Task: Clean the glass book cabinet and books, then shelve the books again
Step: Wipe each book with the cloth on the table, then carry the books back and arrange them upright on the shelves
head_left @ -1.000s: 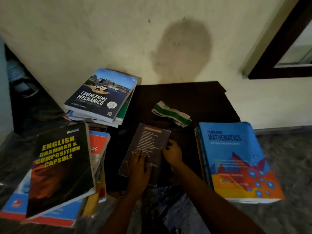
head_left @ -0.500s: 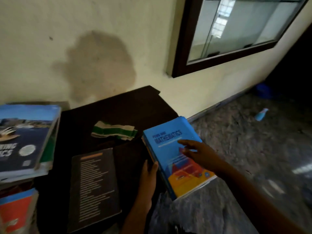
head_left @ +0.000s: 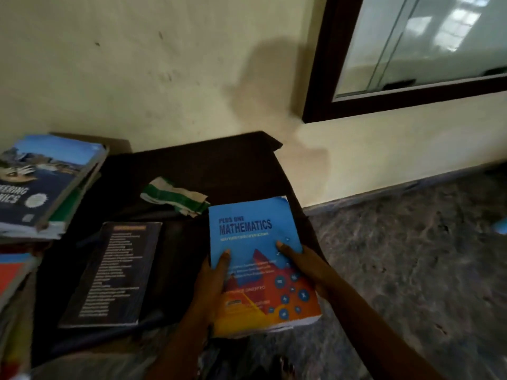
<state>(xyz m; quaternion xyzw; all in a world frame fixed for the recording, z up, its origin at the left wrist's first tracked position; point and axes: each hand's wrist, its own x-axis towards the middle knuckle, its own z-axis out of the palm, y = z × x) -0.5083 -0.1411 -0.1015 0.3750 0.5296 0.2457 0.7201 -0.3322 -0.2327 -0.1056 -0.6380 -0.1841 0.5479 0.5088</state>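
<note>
Op: What had changed, left to right?

Ann: The engineering stack (head_left: pixel 46 185) hadn't been touched; it only slid toward the left edge as your head turned right. The dark book (head_left: pixel 112 272) you'd had both hands on a second ago lay let go, back cover up, on the dark table (head_left: pixel 219 165); the green-and-white cloth (head_left: pixel 175 200) lay where it was, just behind. Your left hand (head_left: pixel 212 283) had crossed to the Mathematics book (head_left: pixel 255 237) at the table's right end, gripping its spine side, thumb over the cover. Your right hand (head_left: pixel 301 260) gripped the opposite edge, thumb on the cover; half a second ago it only lay flat on top.

Op: Meaning for the task?

Ann: My read was that you'd finished with the dark book and taken the next one; whether to wipe or to shelve it, I couldn't say, since the cloth wasn't in hand. The glass cabinet (head_left: pixel 326 78) had come into view upper right, well apart from the book.

Op: What couldn't you make out?

Ann: The engineering title and the red book (head_left: pixel 12 272) below it were cut off at the left; the dark book's print was blurred. The fingers of both hands were hidden under the Mathematics book, and I couldn't tell whether it was lifted or resting on something. Reflections washed out the cabinet's inside; a blue thing (head_left: pixel 500 226) was cropped at the right edge.
</note>
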